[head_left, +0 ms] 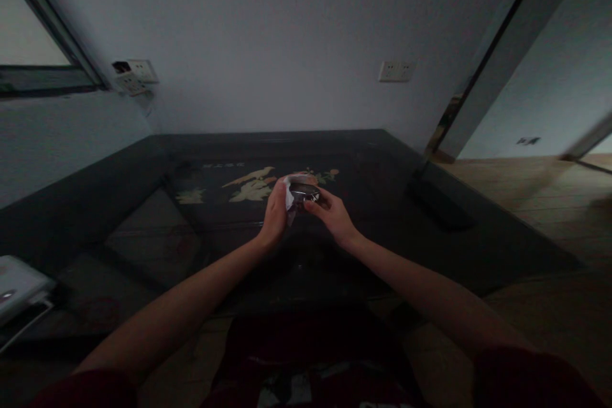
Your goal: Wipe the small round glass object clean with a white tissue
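Pale wall (pixel 268 44) across the far side. Dark glossy table (pixel 507 248) in front of you, its far edge by the wall. Wood floor (pixel 507 182) beyond the table's right edge. Bird-and-flower picture (pixel 251 188) on the tabletop, partly blocked from view by your hands. White device (pixel 21 287) at near left, cut off by the frame; a pale cord beside it. Flat black item (pixel 442 207) on the right of the table, well apart from you; too dark to identify. Your left hand (pixel 274 210) is cupped, holding a white sheet against the object. Your right hand (pixel 337 213) is curled, thumb and fingers gripping its right side. Wall sockets (pixel 396 71) at far right. Dark shiny object (pixel 305 191) between your hands, mid-table, partly covered. White sheet (pixel 289 196) along its left side.
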The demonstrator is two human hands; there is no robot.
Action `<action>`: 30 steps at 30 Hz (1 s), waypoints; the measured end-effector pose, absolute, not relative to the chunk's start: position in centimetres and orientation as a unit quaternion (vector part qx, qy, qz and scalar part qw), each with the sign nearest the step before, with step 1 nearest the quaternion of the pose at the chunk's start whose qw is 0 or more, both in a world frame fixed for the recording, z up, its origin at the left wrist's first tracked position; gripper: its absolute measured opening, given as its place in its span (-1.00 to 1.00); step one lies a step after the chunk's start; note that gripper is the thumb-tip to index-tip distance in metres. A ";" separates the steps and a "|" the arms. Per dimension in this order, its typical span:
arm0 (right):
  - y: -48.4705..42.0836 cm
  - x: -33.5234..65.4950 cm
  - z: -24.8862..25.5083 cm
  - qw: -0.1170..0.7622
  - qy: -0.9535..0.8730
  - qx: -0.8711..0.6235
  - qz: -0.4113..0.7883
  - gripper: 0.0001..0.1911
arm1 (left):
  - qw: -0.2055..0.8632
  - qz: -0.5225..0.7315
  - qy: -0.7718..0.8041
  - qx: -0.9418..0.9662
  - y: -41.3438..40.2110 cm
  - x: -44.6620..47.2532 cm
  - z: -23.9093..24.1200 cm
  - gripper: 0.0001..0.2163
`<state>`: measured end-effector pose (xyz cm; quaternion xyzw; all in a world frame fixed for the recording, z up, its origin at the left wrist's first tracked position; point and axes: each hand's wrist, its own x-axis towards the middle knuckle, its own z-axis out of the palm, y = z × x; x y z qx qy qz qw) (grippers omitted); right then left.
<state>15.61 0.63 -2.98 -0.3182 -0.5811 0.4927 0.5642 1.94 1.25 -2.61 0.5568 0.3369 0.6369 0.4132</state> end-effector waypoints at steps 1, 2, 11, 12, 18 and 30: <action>0.6 15.6 -2.9 0.567 -0.581 -0.317 0.491 -0.48 | 0.367 0.636 0.325 0.596 0.9 1.9 -2.5 -0.58; 0.6 15.6 -2.9 0.570 -0.580 -0.315 0.490 -0.47 | 0.309 0.640 0.313 0.629 0.5 1.9 -2.3 -0.60; 0.6 15.6 -3.1 0.570 -0.580 -0.323 0.484 -0.52 | 0.211 0.620 0.293 0.697 0.5 1.7 -2.0 -0.63; 0.6 15.6 -3.2 0.569 -0.583 -0.320 0.484 -0.52 | 0.261 0.628 0.302 0.668 0.7 1.7 -2.1 -0.62; 0.8 15.7 -3.3 0.559 -0.597 -0.318 0.479 -0.49 | 0.554 0.611 0.328 0.460 1.8 2.1 -2.4 -0.61; 0.6 15.5 -3.2 0.564 -0.570 -0.316 0.507 -0.55 | 0.097 0.606 0.273 0.741 -0.1 1.7 -2.1 -0.66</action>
